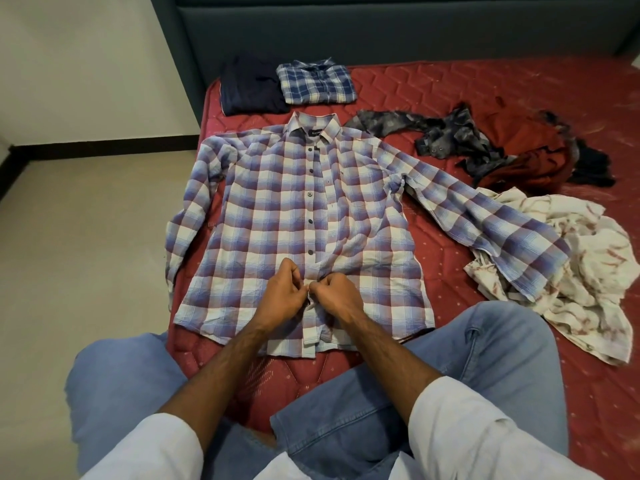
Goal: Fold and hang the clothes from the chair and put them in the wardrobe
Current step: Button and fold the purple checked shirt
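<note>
Both hands, left hand (282,295) and right hand (335,296), pinch the checked shirt (277,209) placket with curled fingers (304,293); folded clothes (317,85) beyond, crumpled clothes (540,157) right on the bed (450,88).

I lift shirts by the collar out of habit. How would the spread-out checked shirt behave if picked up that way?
The checked shirt looks thin and creased, so it would likely hang limp. Its long sleeve lies over the white cloth and may drag it. Both hands, left hand and right hand, pinch its placket.
</note>
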The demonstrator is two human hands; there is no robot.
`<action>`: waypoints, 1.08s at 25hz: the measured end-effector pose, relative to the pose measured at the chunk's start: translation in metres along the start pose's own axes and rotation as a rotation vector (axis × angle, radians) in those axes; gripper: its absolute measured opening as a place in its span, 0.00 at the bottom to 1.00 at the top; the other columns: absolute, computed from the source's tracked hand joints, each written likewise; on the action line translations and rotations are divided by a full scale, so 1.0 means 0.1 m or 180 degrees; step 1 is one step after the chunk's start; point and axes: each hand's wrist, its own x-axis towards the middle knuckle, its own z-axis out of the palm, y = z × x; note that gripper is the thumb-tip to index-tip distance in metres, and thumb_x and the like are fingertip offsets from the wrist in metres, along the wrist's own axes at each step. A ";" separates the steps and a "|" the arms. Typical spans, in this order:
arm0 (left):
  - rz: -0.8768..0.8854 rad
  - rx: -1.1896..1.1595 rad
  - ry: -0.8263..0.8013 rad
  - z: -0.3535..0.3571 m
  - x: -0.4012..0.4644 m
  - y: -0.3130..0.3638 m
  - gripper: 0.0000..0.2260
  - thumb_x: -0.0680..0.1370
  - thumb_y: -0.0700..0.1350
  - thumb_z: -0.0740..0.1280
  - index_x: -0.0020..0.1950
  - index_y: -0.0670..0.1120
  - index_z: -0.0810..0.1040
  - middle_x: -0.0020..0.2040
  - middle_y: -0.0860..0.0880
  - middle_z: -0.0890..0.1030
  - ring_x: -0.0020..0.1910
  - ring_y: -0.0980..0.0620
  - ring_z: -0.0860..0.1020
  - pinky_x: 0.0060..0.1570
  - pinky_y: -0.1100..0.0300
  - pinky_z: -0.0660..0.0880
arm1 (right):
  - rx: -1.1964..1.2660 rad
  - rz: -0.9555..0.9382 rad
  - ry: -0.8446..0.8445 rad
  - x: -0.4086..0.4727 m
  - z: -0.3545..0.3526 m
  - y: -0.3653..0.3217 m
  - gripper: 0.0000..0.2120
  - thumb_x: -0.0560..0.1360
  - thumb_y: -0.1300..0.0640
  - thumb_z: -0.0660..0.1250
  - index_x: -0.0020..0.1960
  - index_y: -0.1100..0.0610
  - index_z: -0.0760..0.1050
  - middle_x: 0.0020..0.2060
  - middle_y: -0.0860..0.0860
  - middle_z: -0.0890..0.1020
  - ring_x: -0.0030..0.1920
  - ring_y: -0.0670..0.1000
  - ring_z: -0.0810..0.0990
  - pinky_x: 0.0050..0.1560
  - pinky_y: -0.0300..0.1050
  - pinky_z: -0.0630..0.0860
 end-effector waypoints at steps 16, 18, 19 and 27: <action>0.1397 0.1196 -0.0123 -0.07 -0.27 -0.12 0.07 0.81 0.41 0.65 0.56 0.49 0.71 0.52 0.52 0.72 0.44 0.54 0.73 0.40 0.57 0.77 | -0.2724 -0.2150 -0.1419 -0.34 -0.87 0.36 0.17 0.72 0.47 0.75 0.55 0.51 0.72 0.52 0.48 0.75 0.49 0.48 0.73 0.48 0.48 0.75; 0.1686 0.1639 -0.0416 -0.08 -0.31 -0.12 0.06 0.81 0.45 0.62 0.57 0.48 0.73 0.53 0.51 0.72 0.45 0.54 0.72 0.42 0.55 0.77 | -0.2844 -0.2431 -0.1429 -0.42 -0.83 0.39 0.19 0.74 0.50 0.73 0.60 0.51 0.70 0.54 0.49 0.76 0.50 0.49 0.73 0.48 0.49 0.76; 0.1820 0.1858 -0.0514 -0.09 -0.33 -0.14 0.10 0.81 0.49 0.60 0.59 0.48 0.74 0.54 0.51 0.72 0.46 0.55 0.71 0.43 0.56 0.76 | -0.2843 -0.2505 -0.1439 -0.45 -0.82 0.39 0.19 0.74 0.52 0.72 0.61 0.51 0.69 0.54 0.49 0.77 0.49 0.49 0.74 0.46 0.49 0.76; 0.1851 0.2671 -0.0508 -0.19 -0.51 -0.33 0.30 0.80 0.66 0.54 0.78 0.52 0.65 0.79 0.47 0.62 0.66 0.48 0.70 0.60 0.49 0.75 | -0.2628 -0.2382 -0.1605 -0.39 -0.81 0.41 0.11 0.74 0.61 0.71 0.56 0.53 0.77 0.47 0.48 0.81 0.44 0.49 0.78 0.46 0.51 0.80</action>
